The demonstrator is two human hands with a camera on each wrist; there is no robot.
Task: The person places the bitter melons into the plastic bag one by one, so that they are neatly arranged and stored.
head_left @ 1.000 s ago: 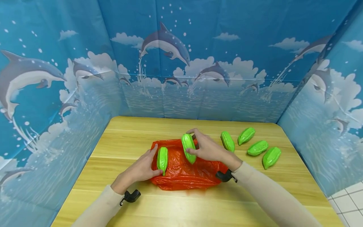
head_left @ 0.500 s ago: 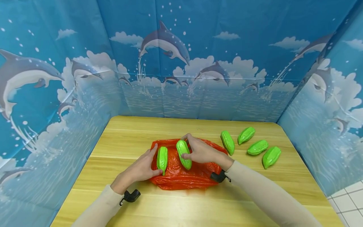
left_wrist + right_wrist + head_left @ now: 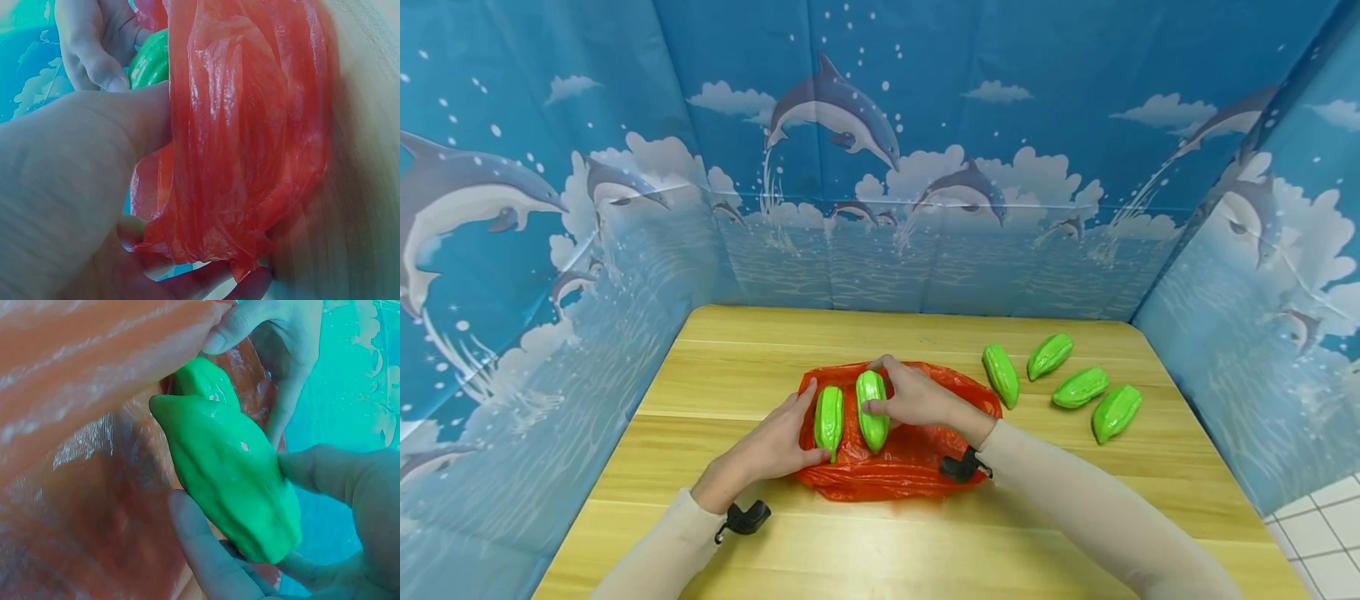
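Observation:
In the head view a red plastic bag (image 3: 917, 450) lies on the table with its mouth spread upward. My right hand (image 3: 917, 396) grips a glossy green bitter melon (image 3: 872, 412) between thumb and fingers over the bag's middle. A second bitter melon (image 3: 829, 421) lies inside the bag at its left end. My left hand (image 3: 775, 442) holds that end, its thumb hooked over the bag's rim (image 3: 231, 125) and its fingers outside, partly hidden by the plastic in the left wrist view. In the right wrist view the gripped melon partly covers the other one.
Several more bitter melons (image 3: 1080, 388) lie on the wooden table (image 3: 737, 350) to the right of the bag. Blue curtains (image 3: 880, 267) printed with dolphins stand around the table's back and sides.
My right hand has carried its bitter melon left and slightly lower, bringing it beside the one in the bag. The left hand has stayed in place.

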